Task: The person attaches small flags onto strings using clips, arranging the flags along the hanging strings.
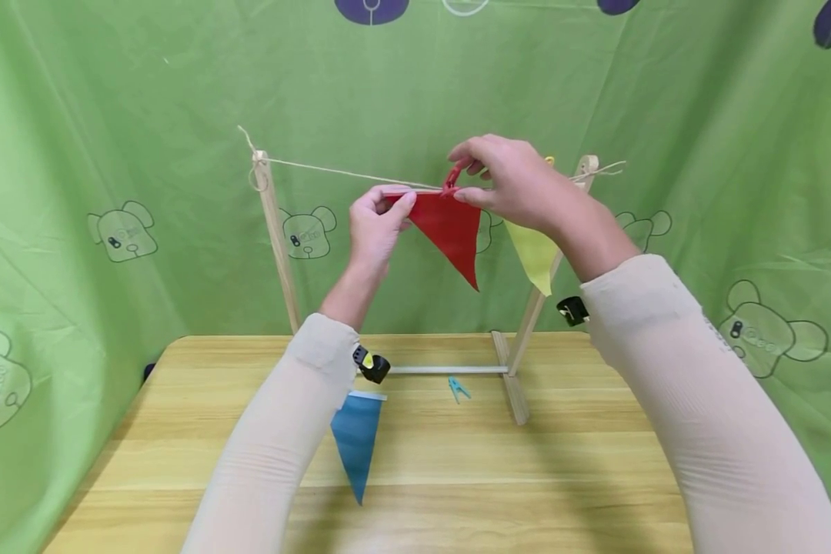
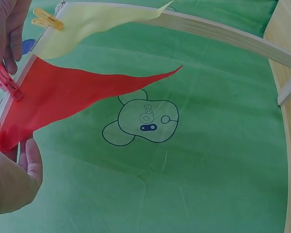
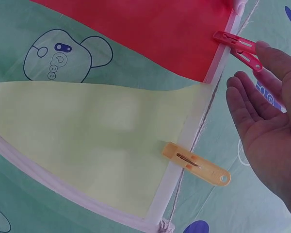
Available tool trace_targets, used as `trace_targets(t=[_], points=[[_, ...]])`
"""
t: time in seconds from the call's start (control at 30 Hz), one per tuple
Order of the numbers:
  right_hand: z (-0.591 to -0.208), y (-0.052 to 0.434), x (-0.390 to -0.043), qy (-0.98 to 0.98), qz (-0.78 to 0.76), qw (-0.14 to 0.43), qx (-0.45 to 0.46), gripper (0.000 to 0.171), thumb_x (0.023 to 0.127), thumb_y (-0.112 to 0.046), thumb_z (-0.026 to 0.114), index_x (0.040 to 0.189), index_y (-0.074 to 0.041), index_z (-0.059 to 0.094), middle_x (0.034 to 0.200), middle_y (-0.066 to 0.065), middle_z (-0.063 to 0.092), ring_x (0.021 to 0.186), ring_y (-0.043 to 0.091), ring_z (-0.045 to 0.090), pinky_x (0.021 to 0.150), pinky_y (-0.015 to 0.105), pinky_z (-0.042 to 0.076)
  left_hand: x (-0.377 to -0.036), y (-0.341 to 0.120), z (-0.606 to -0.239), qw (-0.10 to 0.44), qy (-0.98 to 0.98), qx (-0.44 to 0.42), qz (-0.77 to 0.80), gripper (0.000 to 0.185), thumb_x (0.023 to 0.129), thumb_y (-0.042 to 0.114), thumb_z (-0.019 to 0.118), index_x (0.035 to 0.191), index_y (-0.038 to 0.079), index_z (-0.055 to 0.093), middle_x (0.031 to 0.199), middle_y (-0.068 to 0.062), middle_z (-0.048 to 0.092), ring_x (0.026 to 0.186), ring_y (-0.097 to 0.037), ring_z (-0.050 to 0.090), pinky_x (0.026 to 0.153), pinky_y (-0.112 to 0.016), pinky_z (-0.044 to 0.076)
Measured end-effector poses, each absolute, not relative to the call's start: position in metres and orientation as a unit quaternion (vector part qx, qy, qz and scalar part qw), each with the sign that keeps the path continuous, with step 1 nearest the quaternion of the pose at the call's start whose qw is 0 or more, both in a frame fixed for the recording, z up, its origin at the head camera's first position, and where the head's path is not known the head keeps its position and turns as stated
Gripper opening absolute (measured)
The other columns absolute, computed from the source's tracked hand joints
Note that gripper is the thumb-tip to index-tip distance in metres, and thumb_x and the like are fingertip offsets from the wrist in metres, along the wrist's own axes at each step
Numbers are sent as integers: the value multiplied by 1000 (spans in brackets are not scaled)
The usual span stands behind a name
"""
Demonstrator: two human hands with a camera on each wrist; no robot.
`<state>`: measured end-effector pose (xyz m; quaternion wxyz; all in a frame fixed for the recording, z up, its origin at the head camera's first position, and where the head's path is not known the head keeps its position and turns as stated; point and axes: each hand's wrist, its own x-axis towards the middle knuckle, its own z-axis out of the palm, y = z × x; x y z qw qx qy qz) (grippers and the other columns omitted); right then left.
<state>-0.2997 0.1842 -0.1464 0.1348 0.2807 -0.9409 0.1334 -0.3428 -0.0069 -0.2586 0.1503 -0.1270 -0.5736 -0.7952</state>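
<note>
A red pennant (image 1: 450, 227) hangs point down at the string (image 1: 339, 170). My left hand (image 1: 381, 219) pinches its top left corner between thumb and fingers. My right hand (image 1: 515, 181) holds the handle end of a red clothespin (image 3: 237, 48) between thumb and forefinger, with its other fingers loosely bent. The clothespin's nose overlaps the pennant's white top edge, near the middle. Right of it, a yellow pennant (image 1: 533, 250) hangs from the string, clipped by an orange-yellow clothespin (image 3: 196, 162). In the head view my right hand and wrist partly hide that pennant.
Two wooden posts (image 1: 277, 246) carry the string, joined low down by a white bar (image 1: 450, 370). On the wooden table (image 1: 595, 469) lie a blue pennant (image 1: 358, 438), partly behind my left sleeve, and a light blue clothespin (image 1: 458, 389). A green curtain (image 1: 180, 92) hangs behind.
</note>
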Motion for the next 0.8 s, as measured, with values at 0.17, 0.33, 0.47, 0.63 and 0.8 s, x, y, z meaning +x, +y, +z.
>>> trace_targets(t=[0.17, 0.33, 0.47, 0.63, 0.8], points=[[-148, 184, -299, -932, 138, 156, 295, 39, 97, -11, 71, 133, 1, 60, 129, 17, 65, 119, 33, 62, 105, 48, 51, -344, -6, -258, 151, -573, -125, -796, 18, 94, 3, 74, 111, -4, 72, 88, 0, 70, 76, -10, 64, 71, -28, 59], [-150, 183, -300, -922, 137, 182, 312, 32, 100, -9, 66, 129, 4, 62, 124, 19, 67, 113, 33, 66, 102, 47, 54, -343, -4, -258, 143, -567, -124, -801, 18, 94, 1, 73, 111, -6, 71, 86, -1, 69, 76, -10, 65, 68, -22, 59], [-150, 183, -302, -922, 129, 191, 311, 31, 103, -9, 61, 130, 5, 63, 123, 20, 67, 111, 32, 67, 100, 46, 55, -343, -3, -259, 143, -559, -127, -807, 17, 94, -1, 72, 109, -7, 70, 83, 0, 68, 74, -9, 64, 66, -20, 58], [-148, 183, -305, -925, 112, 195, 305, 32, 104, -12, 58, 131, 5, 63, 123, 21, 67, 111, 33, 66, 100, 47, 54, -343, -1, -258, 146, -552, -132, -810, 16, 94, -2, 71, 108, -8, 70, 80, 1, 66, 70, -9, 63, 64, -20, 58], [-147, 182, -306, -934, 107, 185, 288, 31, 106, -13, 55, 130, 4, 63, 122, 20, 68, 110, 32, 65, 99, 47, 54, -341, -1, -257, 145, -554, -135, -809, 15, 95, -1, 71, 109, -8, 69, 81, 0, 66, 69, -9, 63, 64, -22, 58]])
